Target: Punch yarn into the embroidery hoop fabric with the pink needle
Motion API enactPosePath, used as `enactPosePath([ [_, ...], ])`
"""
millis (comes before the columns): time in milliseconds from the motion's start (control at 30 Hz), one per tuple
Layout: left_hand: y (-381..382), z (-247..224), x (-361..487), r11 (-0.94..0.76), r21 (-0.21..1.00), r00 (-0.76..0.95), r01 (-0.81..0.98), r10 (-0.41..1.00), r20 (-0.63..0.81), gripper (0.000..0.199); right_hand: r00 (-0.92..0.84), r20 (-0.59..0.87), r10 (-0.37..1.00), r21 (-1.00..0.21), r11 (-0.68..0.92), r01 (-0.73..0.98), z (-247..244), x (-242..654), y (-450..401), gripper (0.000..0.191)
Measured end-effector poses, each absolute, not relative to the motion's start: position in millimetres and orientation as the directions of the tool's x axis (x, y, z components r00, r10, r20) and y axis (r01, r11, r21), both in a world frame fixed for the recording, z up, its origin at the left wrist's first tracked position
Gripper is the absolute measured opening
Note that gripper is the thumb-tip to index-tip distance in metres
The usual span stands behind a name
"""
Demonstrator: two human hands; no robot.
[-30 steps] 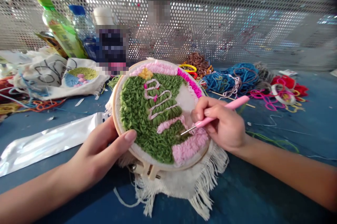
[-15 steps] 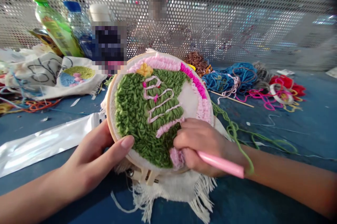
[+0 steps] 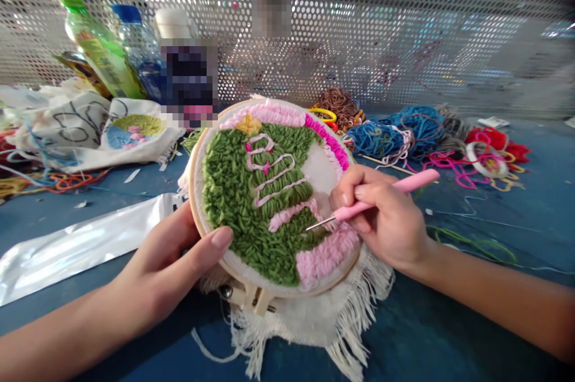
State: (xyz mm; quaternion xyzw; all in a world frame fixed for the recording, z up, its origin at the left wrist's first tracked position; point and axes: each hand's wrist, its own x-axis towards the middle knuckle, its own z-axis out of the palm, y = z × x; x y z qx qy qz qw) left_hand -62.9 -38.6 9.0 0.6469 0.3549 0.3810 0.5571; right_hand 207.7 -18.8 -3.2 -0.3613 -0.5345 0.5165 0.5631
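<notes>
My left hand (image 3: 173, 268) grips the lower left of a wooden embroidery hoop (image 3: 194, 190), its thumb resting by the green yarn loops (image 3: 238, 202). Pink loops (image 3: 323, 256) edge the stretched cloth, and a bare white patch (image 3: 320, 172) shows at the right. My right hand (image 3: 381, 220) holds a pink-handled punch needle (image 3: 386, 194), whose thin metal tip (image 3: 320, 224) touches the cloth near the pink and green loops. White fringed cloth (image 3: 309, 322) hangs beneath the hoop.
A second embroidered cloth (image 3: 135, 130) and a silver foil bag (image 3: 76, 256) lie left on the blue table (image 3: 494, 310). Bottles (image 3: 96, 47) stand behind. Blue yarn (image 3: 381, 139) and other tangled yarn lie right, before a perforated metal screen (image 3: 359, 29).
My right hand has moved up and right from the hoop's lower edge, and the needle now points down-left to the cloth. The green strand has left my forearm. The hoop barely shifts.
</notes>
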Motion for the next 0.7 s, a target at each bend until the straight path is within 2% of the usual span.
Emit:
enactPosePath([
  [100, -37.6, 8.5, -62.2, -0.217, 0.972, 0.451, 0.088, 0.879, 0.155, 0.02, -0.132, 0.287, 0.949, -0.952, 0.268, -0.147, -3.9, 209.2, -22.7, 0.019],
  [200, -36.7, 9.1, -62.1, -0.284, 0.947, 0.447, 0.151, 0.874, 0.191, 0.025, -0.29, 0.349, 0.891, -0.927, 0.374, 0.035, -1.9, 206.9, -27.1, 0.019],
  [267, -36.4, 9.5, -62.5, -0.317, 0.935, 0.46, 0.158, 0.862, 0.214, 0.024, -0.461, 0.418, 0.783, -0.813, 0.549, 0.194, 0.4, 202.4, -29.0, 0.016],
  [333, -36.4, 9.9, -62.5, -0.322, 0.936, 0.484, 0.142, 0.848, 0.218, 0.026, -0.601, 0.47, 0.647, -0.656, 0.711, 0.253, 2.3, 198.2, -29.2, 0.014],
  [367, -36.5, 10.1, -62.1, -0.311, 0.942, 0.489, 0.129, 0.846, 0.212, 0.026, -0.633, 0.463, 0.62, -0.628, 0.734, 0.26, 2.8, 197.2, -28.6, 0.014],
  [400, -36.6, 10.5, -61.2, -0.292, 0.95, 0.487, 0.115, 0.849, 0.202, 0.025, -0.633, 0.432, 0.642, -0.659, 0.704, 0.264, 3.1, 197.3, -27.6, 0.013],
  [467, -36.6, 11.5, -58.4, -0.239, 0.968, 0.472, 0.078, 0.864, 0.175, 0.018, -0.522, 0.335, 0.784, -0.835, 0.503, 0.221, 3.0, 200.1, -24.3, 0.015],
  [533, -36.3, 12.8, -55.2, -0.193, 0.98, 0.457, 0.039, 0.876, 0.154, 0.01, -0.346, 0.24, 0.907, -0.963, 0.267, 0.034, 2.4, 204.5, -20.1, 0.018],
  [600, -35.9, 13.7, -53.1, -0.176, 0.984, 0.455, 0.021, 0.878, 0.148, 0.013, -0.206, 0.194, 0.959, -0.973, 0.16, -0.167, 1.8, 208.0, -16.2, 0.017],
  [700, -35.5, 13.5, -53.2, -0.19, 0.981, 0.457, 0.035, 0.876, 0.153, 0.017, -0.142, 0.163, 0.976, -0.962, 0.125, -0.243, 1.3, 209.5, -13.5, 0.014],
])
